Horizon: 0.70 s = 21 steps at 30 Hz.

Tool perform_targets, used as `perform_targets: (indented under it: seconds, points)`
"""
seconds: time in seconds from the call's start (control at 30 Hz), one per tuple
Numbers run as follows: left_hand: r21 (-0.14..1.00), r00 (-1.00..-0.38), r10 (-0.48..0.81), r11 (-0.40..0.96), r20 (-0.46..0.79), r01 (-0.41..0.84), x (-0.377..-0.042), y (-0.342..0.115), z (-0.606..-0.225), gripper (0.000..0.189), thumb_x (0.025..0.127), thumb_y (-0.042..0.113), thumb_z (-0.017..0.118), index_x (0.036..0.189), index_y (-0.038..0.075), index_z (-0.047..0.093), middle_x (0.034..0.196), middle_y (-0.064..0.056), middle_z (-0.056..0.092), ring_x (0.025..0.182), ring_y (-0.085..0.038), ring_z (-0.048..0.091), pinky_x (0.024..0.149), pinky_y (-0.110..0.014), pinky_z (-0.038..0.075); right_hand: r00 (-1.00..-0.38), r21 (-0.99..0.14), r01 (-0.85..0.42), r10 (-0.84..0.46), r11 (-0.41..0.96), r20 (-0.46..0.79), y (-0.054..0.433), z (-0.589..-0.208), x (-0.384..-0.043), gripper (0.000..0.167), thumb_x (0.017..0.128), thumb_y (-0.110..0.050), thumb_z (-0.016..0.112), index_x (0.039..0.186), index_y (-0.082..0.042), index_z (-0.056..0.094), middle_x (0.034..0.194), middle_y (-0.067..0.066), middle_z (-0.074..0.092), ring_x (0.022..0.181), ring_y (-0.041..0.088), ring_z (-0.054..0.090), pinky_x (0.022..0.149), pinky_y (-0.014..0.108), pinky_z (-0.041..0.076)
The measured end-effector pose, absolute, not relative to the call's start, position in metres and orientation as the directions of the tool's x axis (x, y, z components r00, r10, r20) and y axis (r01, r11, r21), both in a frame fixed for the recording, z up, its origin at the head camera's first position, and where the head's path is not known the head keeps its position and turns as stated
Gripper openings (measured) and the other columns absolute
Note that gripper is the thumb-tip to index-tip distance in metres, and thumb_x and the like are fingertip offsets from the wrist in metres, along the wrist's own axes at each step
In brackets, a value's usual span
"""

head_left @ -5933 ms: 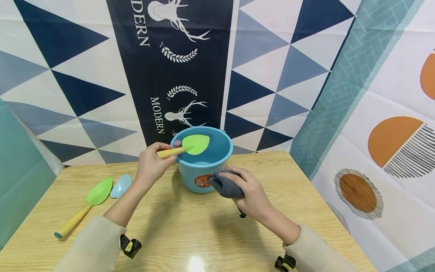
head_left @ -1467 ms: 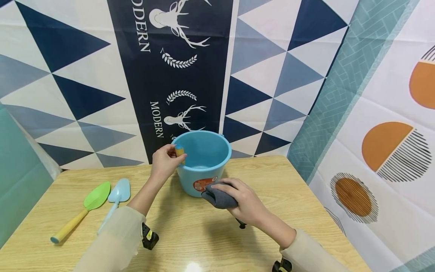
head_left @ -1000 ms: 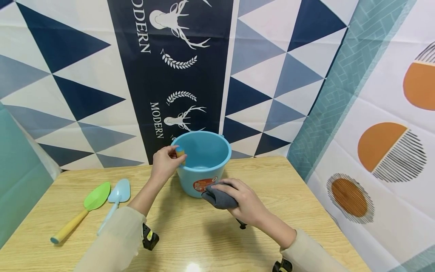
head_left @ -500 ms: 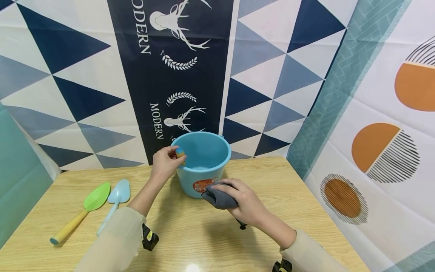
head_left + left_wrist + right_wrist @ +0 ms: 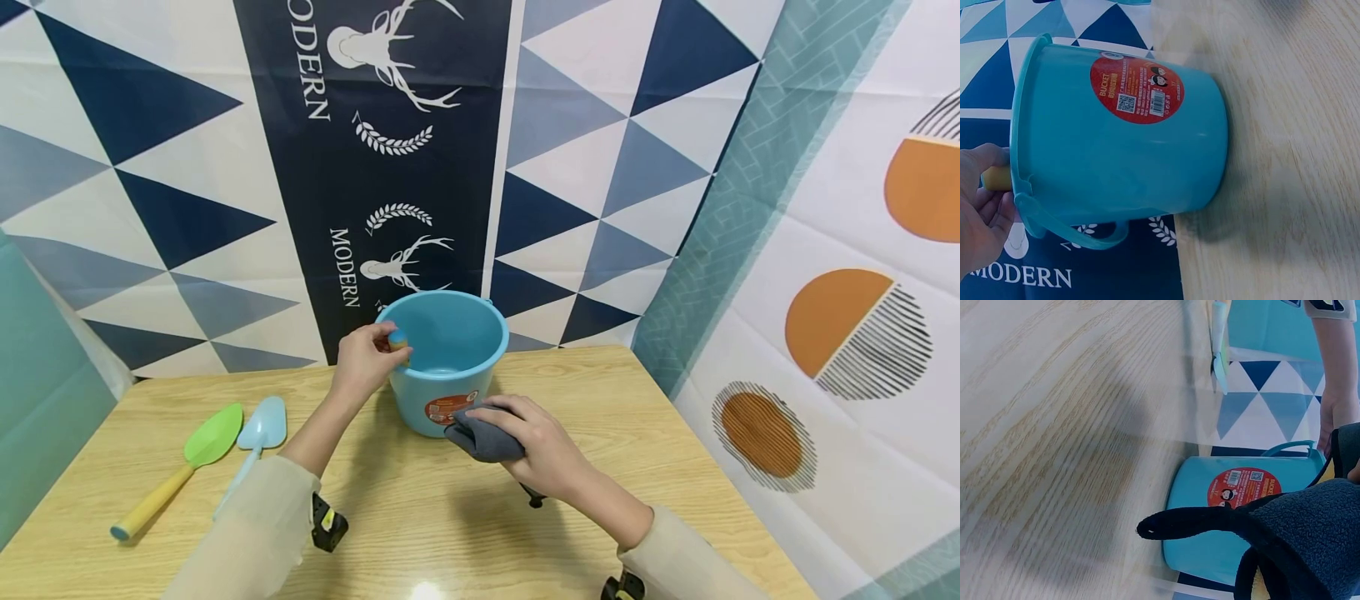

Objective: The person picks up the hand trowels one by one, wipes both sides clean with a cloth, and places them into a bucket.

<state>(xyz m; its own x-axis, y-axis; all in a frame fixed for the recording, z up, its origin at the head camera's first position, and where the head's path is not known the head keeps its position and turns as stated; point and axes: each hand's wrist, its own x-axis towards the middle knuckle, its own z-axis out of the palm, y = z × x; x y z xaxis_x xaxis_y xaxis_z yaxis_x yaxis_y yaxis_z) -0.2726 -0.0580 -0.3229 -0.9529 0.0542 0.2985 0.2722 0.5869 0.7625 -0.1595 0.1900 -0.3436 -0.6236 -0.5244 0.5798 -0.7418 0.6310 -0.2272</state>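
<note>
A light-blue bucket [image 5: 444,383] with a red label stands upright near the table's back edge. At its left rim my left hand [image 5: 363,360] pinches a yellow handle [image 5: 399,342] with a blue end cap pointing up; the lower part of that tool is hidden by the fingers and the bucket wall. In the left wrist view the handle [image 5: 997,179] sits between thumb and fingers, right beside the rim. My right hand [image 5: 543,446] grips a folded dark grey cloth [image 5: 483,433], held in front of the bucket. In the right wrist view the cloth [image 5: 1316,531] shows black trim and a loop.
Left on the wooden table [image 5: 420,533] lie a green toy shovel [image 5: 213,435] with a yellow handle and a light-blue toy shovel [image 5: 264,423]. A patterned cloth wall [image 5: 420,167] rises directly behind the bucket, with another hanging [image 5: 825,350] on the right.
Earlier my left hand held a green shovel blade over the bucket; since then it has moved right, with a blue-capped handle end now upward. Lately that handle has sunk slightly. The cloth stays gripped.
</note>
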Motion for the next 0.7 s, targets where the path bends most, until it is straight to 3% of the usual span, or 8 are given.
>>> perform_targets:
  seconds: [0.47,0.7]
  points:
    - [0.801,-0.966,0.028,0.552,0.258,0.23,-0.2697,-0.0617,-0.3233,0.041,0.079,0.023,0.074,0.112,0.0,0.066,0.095,-0.015,0.069,0.086,-0.022,0.064,0.071,-0.03,0.054,-0.627,-0.228,-0.738,-0.52,0.635,0.58,0.1899,-0.3463,-0.1571,0.048,0.077,-0.009,0.074,0.121,-0.023,0.062,0.12,0.004,0.059,0.11,0.02,0.057,0.089,0.038,0.051]
    - [0.823,-0.959,0.018,0.508,0.284,0.254,-0.2691,-0.0648,-0.3246,0.043,0.079,0.022,0.074,0.118,0.004,0.065,0.1,-0.013,0.07,0.087,-0.021,0.063,0.068,-0.023,0.052,-0.614,-0.204,-0.74,-0.521,0.641,0.593,0.191,-0.3459,-0.1563,0.05,0.075,-0.009,0.076,0.121,-0.022,0.062,0.119,0.006,0.059,0.109,0.023,0.058,0.087,0.04,0.052]
